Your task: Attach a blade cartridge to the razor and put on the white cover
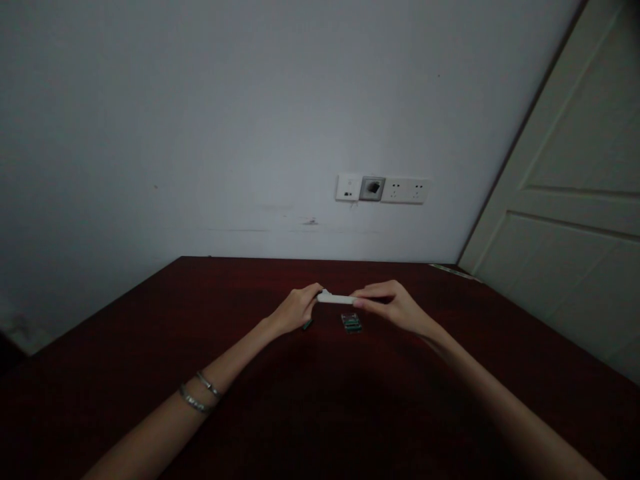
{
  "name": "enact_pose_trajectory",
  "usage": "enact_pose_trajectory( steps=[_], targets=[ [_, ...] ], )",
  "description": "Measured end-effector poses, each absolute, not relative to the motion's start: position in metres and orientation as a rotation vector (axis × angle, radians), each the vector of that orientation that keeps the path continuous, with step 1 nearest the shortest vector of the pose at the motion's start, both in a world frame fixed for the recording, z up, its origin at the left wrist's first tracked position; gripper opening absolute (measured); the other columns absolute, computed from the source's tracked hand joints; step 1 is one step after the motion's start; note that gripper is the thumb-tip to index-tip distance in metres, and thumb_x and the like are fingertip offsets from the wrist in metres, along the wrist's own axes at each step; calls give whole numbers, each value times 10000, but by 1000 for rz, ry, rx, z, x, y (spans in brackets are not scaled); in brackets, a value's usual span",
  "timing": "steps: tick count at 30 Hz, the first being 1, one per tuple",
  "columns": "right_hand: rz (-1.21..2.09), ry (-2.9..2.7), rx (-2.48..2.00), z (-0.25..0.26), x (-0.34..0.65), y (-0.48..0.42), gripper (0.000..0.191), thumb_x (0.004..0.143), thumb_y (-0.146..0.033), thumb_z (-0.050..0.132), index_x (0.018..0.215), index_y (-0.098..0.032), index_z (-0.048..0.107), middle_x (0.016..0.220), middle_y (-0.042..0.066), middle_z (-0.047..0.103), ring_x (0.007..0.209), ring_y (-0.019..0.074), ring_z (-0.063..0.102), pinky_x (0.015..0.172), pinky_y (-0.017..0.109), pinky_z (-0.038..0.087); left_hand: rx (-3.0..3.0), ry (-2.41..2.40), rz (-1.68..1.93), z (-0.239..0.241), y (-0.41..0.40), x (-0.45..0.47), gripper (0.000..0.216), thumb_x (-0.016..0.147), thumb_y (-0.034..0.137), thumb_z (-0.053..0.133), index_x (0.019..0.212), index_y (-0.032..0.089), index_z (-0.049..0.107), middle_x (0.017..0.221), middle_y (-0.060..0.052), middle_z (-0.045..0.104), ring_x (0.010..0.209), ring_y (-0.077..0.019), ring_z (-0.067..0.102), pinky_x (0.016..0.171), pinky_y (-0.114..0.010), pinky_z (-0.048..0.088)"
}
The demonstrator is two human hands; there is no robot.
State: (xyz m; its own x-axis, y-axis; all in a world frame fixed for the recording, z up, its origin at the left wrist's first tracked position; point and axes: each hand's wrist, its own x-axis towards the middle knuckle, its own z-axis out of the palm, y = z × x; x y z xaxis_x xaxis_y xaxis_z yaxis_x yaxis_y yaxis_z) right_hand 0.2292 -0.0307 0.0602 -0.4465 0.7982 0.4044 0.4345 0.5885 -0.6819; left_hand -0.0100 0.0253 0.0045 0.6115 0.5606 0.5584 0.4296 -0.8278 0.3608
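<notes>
Left hand (295,310) and right hand (393,305) pinch opposite ends of a slim white plastic bar (336,299). Uneven pull could drop it onto the small green circuit board (351,323) just below the right hand.

A slim white bar (336,299) was held level between left hand (295,310) and right hand (395,307) — above a small green circuit board (351,323) on the dark red table (150,347).

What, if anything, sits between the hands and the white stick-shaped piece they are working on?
Nothing visible: the left hand and right hand each grip one end of the white piece. A small green board lies on the table below it.
</notes>
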Motion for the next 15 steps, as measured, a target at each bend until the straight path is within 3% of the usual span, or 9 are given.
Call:
enact_pose_trajectory(
  steps=[7,15],
  targets=[
    [577,-2030,-1064,54,247,-18,316,744,-443,594,839,-175,733,712,49,691,638,167,588,581,277,461,2616,819,1078,5,27,-9,141,842,115,433,957,165,495,841,-46,599,754,-145,589,682,-250,433],
    [577,-2063,-984,61,231,-29,279,760,-408,590,891,-201,724,846,55,712,753,195,627,683,304,484,2624,792,1085,8,25,-8,159,830,97,418,949,160,503,816,-35,587,716,-129,570,678,-239,431]
  ],
)
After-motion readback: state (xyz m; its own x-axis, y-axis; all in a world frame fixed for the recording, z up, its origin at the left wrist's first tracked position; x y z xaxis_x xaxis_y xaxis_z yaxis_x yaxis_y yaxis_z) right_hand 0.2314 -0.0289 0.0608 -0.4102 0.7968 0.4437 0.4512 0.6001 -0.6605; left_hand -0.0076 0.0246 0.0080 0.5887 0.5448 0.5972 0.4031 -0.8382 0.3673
